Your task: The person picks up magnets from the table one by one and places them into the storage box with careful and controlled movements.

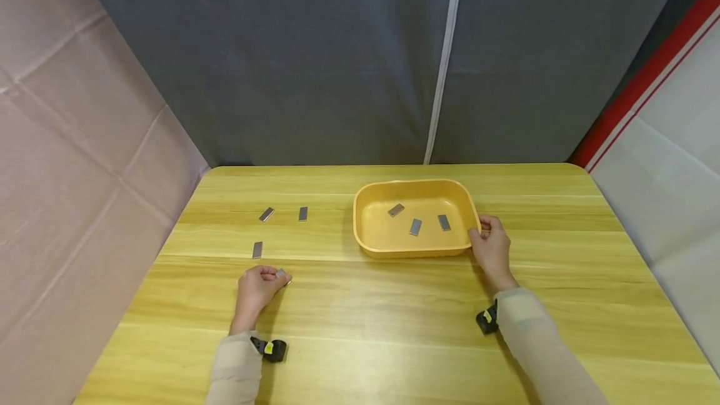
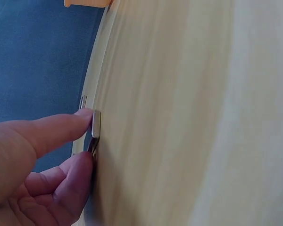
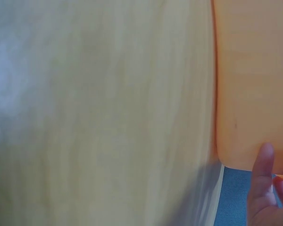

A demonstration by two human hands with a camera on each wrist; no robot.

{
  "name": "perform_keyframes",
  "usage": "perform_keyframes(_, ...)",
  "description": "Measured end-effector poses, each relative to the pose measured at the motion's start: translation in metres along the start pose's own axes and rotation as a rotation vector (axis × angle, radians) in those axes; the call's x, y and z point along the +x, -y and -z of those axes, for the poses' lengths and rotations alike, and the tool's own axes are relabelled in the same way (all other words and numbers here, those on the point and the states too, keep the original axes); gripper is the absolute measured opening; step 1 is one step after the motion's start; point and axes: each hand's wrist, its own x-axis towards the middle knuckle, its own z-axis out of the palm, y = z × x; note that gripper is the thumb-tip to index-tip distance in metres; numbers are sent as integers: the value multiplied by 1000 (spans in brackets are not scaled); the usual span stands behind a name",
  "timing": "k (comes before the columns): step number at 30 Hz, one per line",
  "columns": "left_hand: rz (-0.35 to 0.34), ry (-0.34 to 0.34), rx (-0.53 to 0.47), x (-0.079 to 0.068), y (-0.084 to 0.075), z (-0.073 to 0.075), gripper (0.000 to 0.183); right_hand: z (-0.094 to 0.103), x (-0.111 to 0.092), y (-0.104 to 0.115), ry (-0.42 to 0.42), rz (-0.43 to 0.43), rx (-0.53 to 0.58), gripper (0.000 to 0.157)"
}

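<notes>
My left hand (image 1: 258, 292) pinches a small flat grey metal block (image 1: 283, 276) between thumb and fingertips, low over the table. In the left wrist view, this block (image 2: 96, 124) stands on edge at the fingertips. Three more such blocks lie beyond that hand: one near block (image 1: 257, 250), one tilted block (image 1: 267, 214) and one upright-lying block (image 1: 303, 214). At the right, my right hand (image 1: 492, 249) grips the right end of a yellow plastic basin (image 1: 388, 251), thumb along its near side. Inside the basin rest three grey blocks (image 1: 415, 227).
The wood-grain table (image 1: 360, 330) ends at a dark grey curtain (image 1: 315, 67) along the back. Pale panels (image 1: 84, 142) rise at the left and right. Each wrist carries a small black camera (image 1: 274, 350).
</notes>
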Motion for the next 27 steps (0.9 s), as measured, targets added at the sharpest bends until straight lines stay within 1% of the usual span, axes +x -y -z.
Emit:
perform_keyframes(7, -43, -20, -2, -1, -4, -3, 30, 0, 0, 0, 0, 0, 2, 34)
perform_keyframes(15, -65, -14, 7, -1, -6, -6, 27, 1, -1, 1, 5, 0, -12, 34)
perform_keyframes(22, -98, -21, 80, -1, -7, -7, 21, 0, -1, 0, -15, -4, -6, 35)
perform_keyframes(27, -84, -12, 116, 0, -9, -7, 17, 0, 0, 0, -4, -4, -13, 34)
